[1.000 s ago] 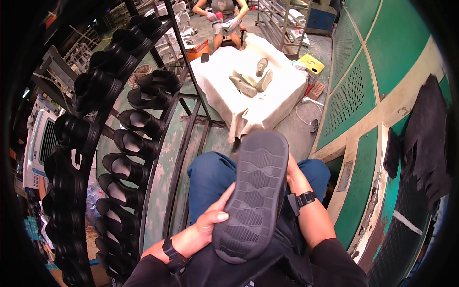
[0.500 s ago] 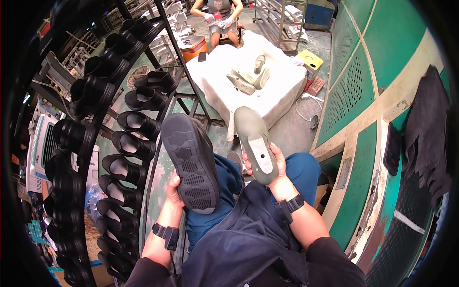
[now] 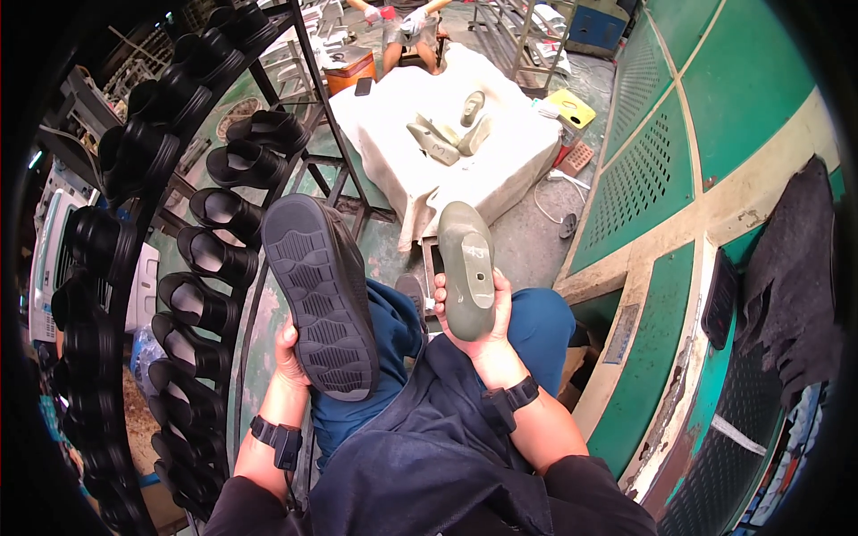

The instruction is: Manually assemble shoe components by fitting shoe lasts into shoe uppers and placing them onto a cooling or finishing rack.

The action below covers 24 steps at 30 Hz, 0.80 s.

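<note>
A black shoe (image 3: 317,295) stands tilted over my left thigh with its ridged sole facing me. My left hand (image 3: 290,355) is closed on the shoe's left edge near the heel end; the fingers behind it are hidden. In my right hand (image 3: 487,326) lies an olive-green shoe last (image 3: 465,277). Its pale flat patch with a dark hole faces me, and my thumb and fingers wrap round its lower half. The shoe and the last are held side by side, apart from each other.
At left, a black rack (image 3: 237,357) carries rows of black shoes. Ahead, a table with a white cloth (image 3: 375,134) bears several green lasts (image 3: 433,143) and a phone (image 3: 363,87). Beyond it sits a person with gloved hands (image 3: 414,21). Green machine panels (image 3: 639,170) line the right side.
My view has shifted, so the surroundings sit differently in the picture. The last has turned in my right hand to stand more upright, its pale patch facing me more squarely. Both holds continue.
</note>
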Tool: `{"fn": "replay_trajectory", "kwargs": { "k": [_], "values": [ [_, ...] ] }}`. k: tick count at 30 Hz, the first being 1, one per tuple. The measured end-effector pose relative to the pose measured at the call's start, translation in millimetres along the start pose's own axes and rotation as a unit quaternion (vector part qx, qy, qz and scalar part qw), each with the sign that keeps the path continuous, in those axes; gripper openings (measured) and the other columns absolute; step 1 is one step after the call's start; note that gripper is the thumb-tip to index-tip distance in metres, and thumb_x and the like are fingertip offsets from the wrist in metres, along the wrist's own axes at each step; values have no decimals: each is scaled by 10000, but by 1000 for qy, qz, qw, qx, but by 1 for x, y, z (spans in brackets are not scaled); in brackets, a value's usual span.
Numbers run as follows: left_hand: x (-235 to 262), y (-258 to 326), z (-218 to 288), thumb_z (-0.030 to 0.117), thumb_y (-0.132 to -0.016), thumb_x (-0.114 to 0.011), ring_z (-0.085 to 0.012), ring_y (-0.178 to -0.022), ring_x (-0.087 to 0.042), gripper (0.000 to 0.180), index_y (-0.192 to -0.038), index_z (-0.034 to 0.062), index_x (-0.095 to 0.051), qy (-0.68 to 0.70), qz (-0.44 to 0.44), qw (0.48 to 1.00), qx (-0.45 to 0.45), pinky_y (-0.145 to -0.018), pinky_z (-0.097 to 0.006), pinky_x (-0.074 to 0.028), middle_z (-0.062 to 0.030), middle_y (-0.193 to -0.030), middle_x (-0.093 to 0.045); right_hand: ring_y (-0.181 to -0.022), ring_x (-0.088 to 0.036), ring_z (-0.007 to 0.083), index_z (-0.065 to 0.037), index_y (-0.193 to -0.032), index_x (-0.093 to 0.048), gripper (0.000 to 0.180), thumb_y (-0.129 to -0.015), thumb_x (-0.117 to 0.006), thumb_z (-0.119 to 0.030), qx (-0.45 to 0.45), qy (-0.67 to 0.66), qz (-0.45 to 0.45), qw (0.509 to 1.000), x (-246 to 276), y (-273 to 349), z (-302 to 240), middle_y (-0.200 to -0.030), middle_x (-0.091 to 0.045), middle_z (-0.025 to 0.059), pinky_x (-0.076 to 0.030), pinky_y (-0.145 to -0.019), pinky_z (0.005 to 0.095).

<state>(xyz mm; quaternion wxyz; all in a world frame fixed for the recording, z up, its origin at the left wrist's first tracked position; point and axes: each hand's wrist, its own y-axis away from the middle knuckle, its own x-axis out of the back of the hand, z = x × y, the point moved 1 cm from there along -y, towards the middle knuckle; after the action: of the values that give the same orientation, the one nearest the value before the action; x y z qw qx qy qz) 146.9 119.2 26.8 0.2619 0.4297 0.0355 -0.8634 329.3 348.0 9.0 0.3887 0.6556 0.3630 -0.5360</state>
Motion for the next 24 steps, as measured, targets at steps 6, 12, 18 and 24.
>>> {"fn": "replay_trajectory", "kwargs": {
  "k": [6,12,18,24],
  "values": [
    [2,1,-1,409,-722,-758,-329,-1188,-586,874,-1431,27,-417,-9,16,1000,-12,-1031,-459,-488,-166,-1354,-554,-822,-639,272,-22,-1250,-540,632,-894,-493,-542,26,34,40,998,0,0,1,-1020,-620,177,-548,-726,376],
    [7,2,-3,412,-727,-759,-329,-1187,-587,875,-1432,24,-414,-5,29,999,-19,-1029,-466,-488,-171,-1348,-559,-827,-624,272,-23,-1236,-545,628,-895,-487,-548,44,51,52,996,1,0,1,-1008,-616,171,-532,-720,384],
    [11,3,-4,351,-749,-741,-326,-1144,-605,791,-1393,6,-439,17,31,999,-28,-987,-465,-512,-178,-1303,-571,-827,-617,269,-27,-1223,-556,619,-899,-471,-547,15,62,37,997,3,0,-1,-999,-618,165,-525,-717,384],
    [10,3,-3,351,-754,-736,-323,-1136,-610,778,-1383,-3,-447,19,30,999,-29,-978,-462,-519,-181,-1295,-576,-827,-618,271,-30,-1224,-558,612,-907,-456,-543,38,67,66,995,1,-1,2,-994,-617,166,-525,-716,387]
  ]
}}
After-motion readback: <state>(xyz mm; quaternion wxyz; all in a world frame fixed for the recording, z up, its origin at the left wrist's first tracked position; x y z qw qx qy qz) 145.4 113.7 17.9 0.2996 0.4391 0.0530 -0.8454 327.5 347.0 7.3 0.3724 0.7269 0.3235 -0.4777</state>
